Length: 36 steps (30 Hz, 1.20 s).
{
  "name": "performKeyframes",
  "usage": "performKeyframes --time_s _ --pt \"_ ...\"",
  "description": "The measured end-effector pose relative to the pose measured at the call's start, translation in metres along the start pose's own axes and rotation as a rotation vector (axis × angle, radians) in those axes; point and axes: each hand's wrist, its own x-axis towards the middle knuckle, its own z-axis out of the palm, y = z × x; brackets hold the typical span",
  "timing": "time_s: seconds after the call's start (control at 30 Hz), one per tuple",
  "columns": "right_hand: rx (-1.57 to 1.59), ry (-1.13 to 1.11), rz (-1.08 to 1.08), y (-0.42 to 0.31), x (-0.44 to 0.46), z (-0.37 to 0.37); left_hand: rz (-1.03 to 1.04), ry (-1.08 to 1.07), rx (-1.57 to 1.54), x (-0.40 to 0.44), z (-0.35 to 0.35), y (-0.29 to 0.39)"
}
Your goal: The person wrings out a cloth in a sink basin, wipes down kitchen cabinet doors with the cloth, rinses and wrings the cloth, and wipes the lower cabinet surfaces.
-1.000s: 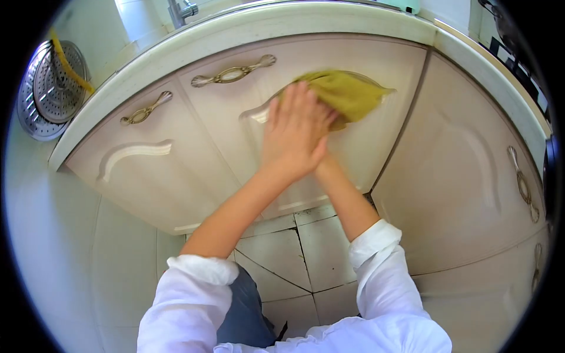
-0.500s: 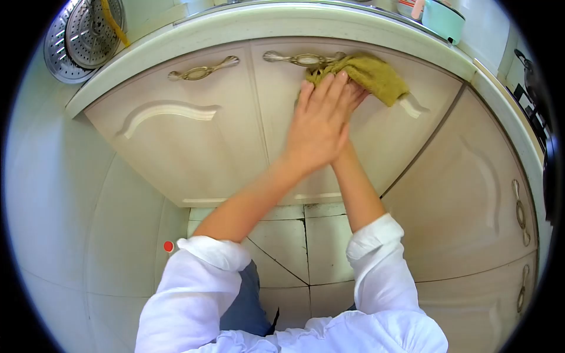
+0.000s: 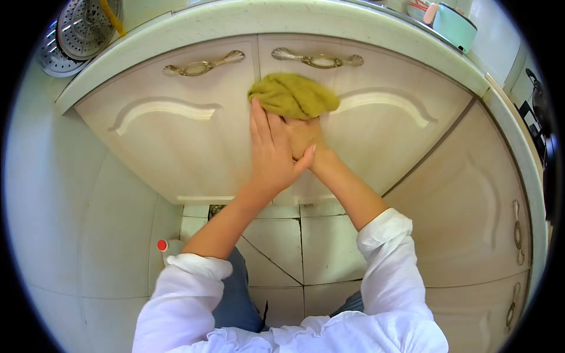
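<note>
Pressing cloth [image 3: 294, 94] to cabinet doors [image 3: 170, 153], left hand [image 3: 272, 154] flat, right hand [image 3: 303, 139] beneath, grip unclear, handles [image 3: 203, 67] just above

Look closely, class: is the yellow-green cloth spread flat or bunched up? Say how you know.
Bunched up: the cloth shows creases and folds, gathered into a thick, rounded lump.

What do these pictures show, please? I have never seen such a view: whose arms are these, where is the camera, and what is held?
There is no machine: the arms belong to a person, and all pictures come from the camera on their head, looking forward and down. The left hand lies partly over the right hand, fingertips touching a yellow-green cloth. The right hand's fingers are hidden, so its grip is unclear. The cloth rests against an upright cabinet door, below its metal handle. Above, a mint-green pot stands by the counter edge.
</note>
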Motion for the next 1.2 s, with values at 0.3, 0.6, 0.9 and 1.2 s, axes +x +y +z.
performKeyframes --time_s 0.3,0.6,0.9,1.2 --pt "-0.19 0.319 -0.004 -0.025 0.018 -0.028 0.014 0.016 0.133 0.04 -0.037 0.021" --pt "-0.264 0.311 0.0 -0.033 0.024 -0.022 0.1 -0.048 -0.034 0.046 -0.055 -0.009" --pt "-0.259 0.339 -0.028 -0.013 0.008 0.002 0.1 -0.032 0.061 0.054 -0.044 -0.017" --pt "-0.096 0.207 0.104 -0.029 0.008 -0.002 0.069 -0.047 0.149 0.064 -0.056 -0.009"
